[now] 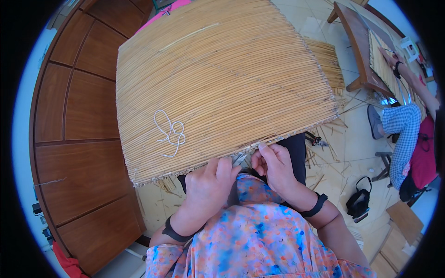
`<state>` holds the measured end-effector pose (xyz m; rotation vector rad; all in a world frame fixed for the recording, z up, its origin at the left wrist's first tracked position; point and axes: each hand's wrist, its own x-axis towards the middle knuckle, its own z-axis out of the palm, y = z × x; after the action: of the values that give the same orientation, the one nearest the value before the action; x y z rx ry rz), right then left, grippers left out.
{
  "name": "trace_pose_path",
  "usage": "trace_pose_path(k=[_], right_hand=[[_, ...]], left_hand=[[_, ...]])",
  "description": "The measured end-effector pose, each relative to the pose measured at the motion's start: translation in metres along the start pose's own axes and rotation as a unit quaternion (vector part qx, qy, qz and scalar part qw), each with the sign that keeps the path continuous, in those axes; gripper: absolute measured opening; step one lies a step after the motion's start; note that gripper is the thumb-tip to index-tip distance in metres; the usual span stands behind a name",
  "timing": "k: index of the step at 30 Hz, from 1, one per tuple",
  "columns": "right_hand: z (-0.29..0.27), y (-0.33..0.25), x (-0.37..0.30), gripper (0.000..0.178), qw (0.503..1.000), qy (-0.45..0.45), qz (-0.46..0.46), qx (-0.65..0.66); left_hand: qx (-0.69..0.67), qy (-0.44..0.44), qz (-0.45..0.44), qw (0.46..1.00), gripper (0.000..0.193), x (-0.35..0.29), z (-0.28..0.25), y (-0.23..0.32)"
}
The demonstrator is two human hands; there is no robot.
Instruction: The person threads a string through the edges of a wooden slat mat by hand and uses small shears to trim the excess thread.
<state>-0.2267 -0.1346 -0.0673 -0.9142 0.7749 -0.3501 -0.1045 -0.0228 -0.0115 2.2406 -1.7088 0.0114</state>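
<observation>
A large mat of thin straw-coloured reeds [222, 78] lies in front of me, its near edge at my lap. My left hand [206, 187] is closed at that edge, around a small shiny metal tool [238, 160] with a pointed, blade-like end; most of it is hidden by the fingers. Just to the right, my right hand [276, 170] pinches the mat's edge between thumb and fingers. A loose loop of white string [172, 134] rests on the mat's left part.
Brown wooden panels [90, 106] stand close on the left. Cut reeds [331, 139] litter the tiled floor, with a reed bundle [327, 62] beyond the mat. At right, another person's hand [391, 58] works on a mat at a wooden table [354, 44]. A black bag [359, 201] sits nearby.
</observation>
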Motion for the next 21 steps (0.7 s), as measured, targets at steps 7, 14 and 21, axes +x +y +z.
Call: trace_pose_path(k=[7, 14, 21], right_hand=[[0.0017, -0.0029, -0.0009, 0.043, 1.0, 0.006, -0.001, -0.002], [0.0037, -0.0021, -0.0016, 0.042, 1.0, 0.005, -0.004, 0.002], [0.0028, -0.0052, -0.0019, 0.043, 1.0, 0.005, 0.006, 0.008]], left_hand=[[0.02, 0.022, 0.023, 0.999, 0.021, -0.0006, 0.0022, -0.0012], [0.055, 0.033, 0.031, 0.997, 0.02, 0.0023, 0.0022, 0.0026], [0.038, 0.024, 0.04, 0.998, 0.02, -0.0007, 0.001, -0.0031]])
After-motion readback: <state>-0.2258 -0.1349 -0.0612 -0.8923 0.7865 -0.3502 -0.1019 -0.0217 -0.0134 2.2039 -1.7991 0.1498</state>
